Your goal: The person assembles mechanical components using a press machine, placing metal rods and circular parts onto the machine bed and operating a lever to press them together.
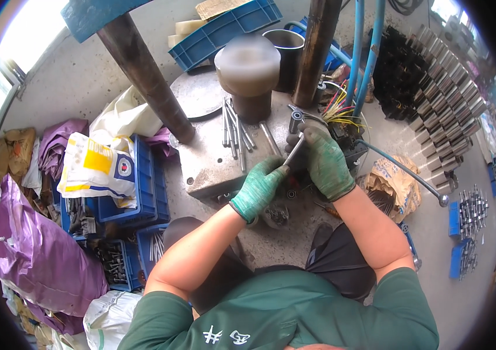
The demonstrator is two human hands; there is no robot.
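Observation:
My left hand (259, 185) and my right hand (325, 160), both in green work gloves with darkened fingertips, are closed on a slim metal rod (295, 150). The rod slants between them in front of the press table. My left fingers pinch its lower end, while my right fingers wrap round its upper part. Just beyond my right fingertips sits a metal part with a round eye (297, 116); whether it touches the rod I cannot tell. A thicker short rod (269, 139) lies on the table nearby, left of my right hand.
Several loose steel rods (235, 133) lie on the metal press table (201, 163) around a thick central ram (248, 73). Dark columns (143, 76) rise on both sides. A lever with a ball end (443, 200) sticks out at right. Blue crates (150, 181) stand at left.

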